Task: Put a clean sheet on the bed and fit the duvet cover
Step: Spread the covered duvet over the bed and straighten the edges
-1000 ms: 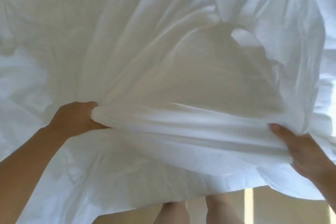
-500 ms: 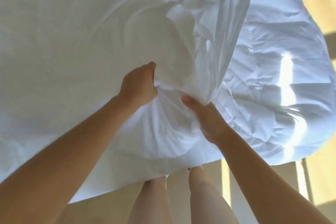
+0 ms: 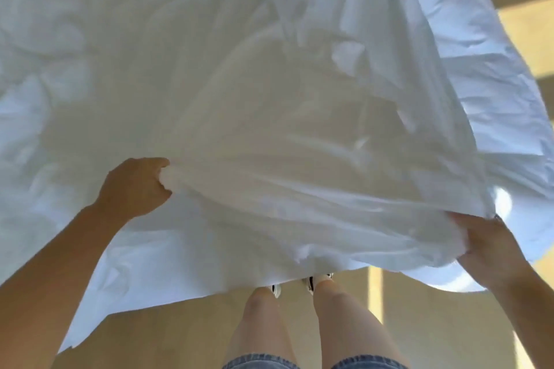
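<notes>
A large white duvet cover [image 3: 269, 99] fills most of the view, crumpled and spread wide in front of me. My left hand [image 3: 135, 189] grips a bunched fold of its near edge at the centre left. My right hand [image 3: 485, 249] grips the same edge at the lower right, fingers curled into the cloth. The fabric is stretched taut between the two hands. The cover's lower hem hangs down over the floor at the left. The bed itself is hidden under the cloth.
Tan floor [image 3: 180, 338] shows below the cloth, with bright sunlight stripes at the right [image 3: 376, 293]. My bare legs [image 3: 260, 323] and shoes stand at the bottom centre, just under the cloth's edge.
My hands were close together on a bunch of cloth half a second ago. They have since moved far apart along the edge, pulling the fabric wide.
</notes>
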Demonstrator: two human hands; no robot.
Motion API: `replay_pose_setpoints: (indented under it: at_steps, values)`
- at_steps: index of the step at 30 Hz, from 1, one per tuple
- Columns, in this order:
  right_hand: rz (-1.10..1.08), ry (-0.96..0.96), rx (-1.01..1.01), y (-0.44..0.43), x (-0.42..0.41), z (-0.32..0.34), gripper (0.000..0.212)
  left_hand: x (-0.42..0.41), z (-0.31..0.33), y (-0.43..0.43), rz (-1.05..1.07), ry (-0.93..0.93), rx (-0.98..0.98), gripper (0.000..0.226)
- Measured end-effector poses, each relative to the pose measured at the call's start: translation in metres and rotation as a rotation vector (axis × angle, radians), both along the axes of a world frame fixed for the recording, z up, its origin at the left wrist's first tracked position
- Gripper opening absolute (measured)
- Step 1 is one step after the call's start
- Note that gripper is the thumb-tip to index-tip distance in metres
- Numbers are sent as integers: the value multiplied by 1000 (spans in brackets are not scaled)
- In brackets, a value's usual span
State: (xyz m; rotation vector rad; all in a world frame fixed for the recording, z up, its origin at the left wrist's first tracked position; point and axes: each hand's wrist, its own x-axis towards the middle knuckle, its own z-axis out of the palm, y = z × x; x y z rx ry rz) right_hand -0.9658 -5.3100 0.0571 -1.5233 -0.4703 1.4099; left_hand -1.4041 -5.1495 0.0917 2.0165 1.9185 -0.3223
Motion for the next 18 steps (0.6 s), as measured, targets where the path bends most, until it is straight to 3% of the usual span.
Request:
replay_pose_setpoints:
  at_steps: [1, 3, 4, 5, 6, 10, 12, 14, 16, 18]
  values:
    - [-1, -25, -39, -8, 13, -7, 42, 9, -11, -11, 37, 80, -145, 39]
    - [33, -49, -131, -12, 16, -17, 19, 39, -27, -23, -64, 322, -495, 52]
    - [59, -30, -157, -9, 9, -22, 16, 58, -32, -25, -125, 418, -622, 59]
    - [95, -6, -160, -9, 2, -28, 27, 81, -35, -26, -193, 481, -683, 68]
    - [133, 16, -175, -8, -5, -33, 38, 105, -37, -26, -289, 473, -658, 79]
    - [82, 180, -173, -13, -21, -44, 47, 212, -44, -57, -610, 33, -357, 100]
    - [0, 268, -169, -17, -24, -47, 46, 252, -56, -68, -678, 97, -255, 88]
    - [-10, 292, -187, -18, -28, -51, 58, 270, -68, -56, -696, 138, -130, 47]
    - [23, 244, -209, -17, -34, -55, 73, 272, -72, -36, -627, 23, -139, 23]
    - [55, 244, -213, -12, -42, -59, 73, 271, -59, -23, -619, -91, -115, 12]
